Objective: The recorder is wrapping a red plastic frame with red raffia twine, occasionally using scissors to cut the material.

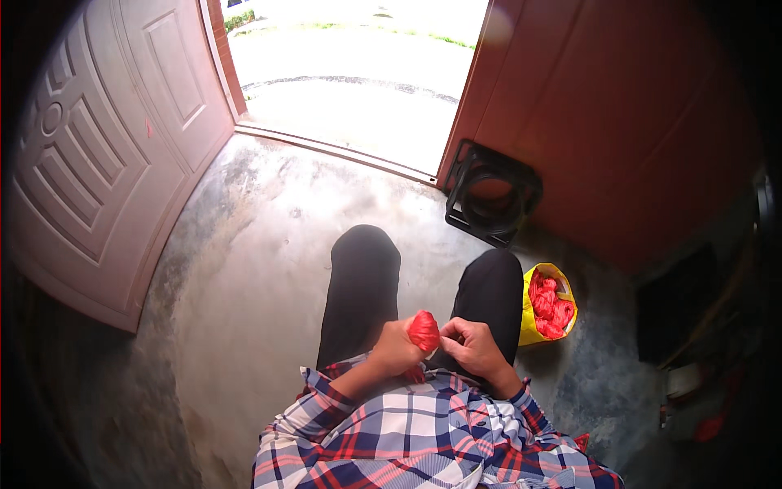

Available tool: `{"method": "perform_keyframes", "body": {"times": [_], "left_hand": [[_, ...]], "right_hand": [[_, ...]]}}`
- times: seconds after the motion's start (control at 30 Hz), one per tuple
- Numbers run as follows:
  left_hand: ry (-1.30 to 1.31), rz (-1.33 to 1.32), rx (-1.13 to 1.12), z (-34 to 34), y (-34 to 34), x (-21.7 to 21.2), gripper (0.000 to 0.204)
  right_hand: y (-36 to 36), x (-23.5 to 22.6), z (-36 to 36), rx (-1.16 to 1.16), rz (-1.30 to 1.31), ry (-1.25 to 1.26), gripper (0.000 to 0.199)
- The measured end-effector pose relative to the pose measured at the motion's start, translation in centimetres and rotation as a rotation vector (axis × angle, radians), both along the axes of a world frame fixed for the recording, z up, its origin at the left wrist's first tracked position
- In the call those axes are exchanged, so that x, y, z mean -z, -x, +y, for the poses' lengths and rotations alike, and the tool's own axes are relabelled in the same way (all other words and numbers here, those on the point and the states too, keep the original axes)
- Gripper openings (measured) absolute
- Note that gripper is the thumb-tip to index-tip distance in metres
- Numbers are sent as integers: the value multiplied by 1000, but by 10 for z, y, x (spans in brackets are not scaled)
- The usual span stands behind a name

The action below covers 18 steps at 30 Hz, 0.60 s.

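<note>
The person sits facing an open doorway, knees apart over the concrete floor, with both hands raised just above the lap. The left hand is clenched around a small red plastic bag, bunched into a tight ball that pokes out above its fingers. The right hand sits just beside it, its fingers curled and touching the edge of the red bundle, seemingly pinching or twisting it; how firmly it grips is hard to tell. On the floor near the right knee stands a yellow bag filled with more of the same red bundles, and a black plastic frame leans by the door. The likely trouble is the thin plastic: pulled or twisted too hard between the two hands it could tear or slip free and drop between the knees. A careless toss could also miss the narrow yellow bag, which looks soft enough to tip over
</note>
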State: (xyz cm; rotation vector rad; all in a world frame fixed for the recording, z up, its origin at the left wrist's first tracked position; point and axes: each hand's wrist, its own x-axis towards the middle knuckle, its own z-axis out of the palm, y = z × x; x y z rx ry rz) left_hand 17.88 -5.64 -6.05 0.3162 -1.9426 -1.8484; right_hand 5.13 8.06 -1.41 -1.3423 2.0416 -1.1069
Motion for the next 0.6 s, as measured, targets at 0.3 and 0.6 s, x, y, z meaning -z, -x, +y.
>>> {"method": "perform_keyframes", "body": {"times": [0.3,0.6], "left_hand": [[96,-86,-51,7,4,7,15],[-67,-134,33,3,3,-3,18]], "right_hand": [[8,28,7,20,-166,13,13],[11,31,-9,87,-250,-36,17]]}}
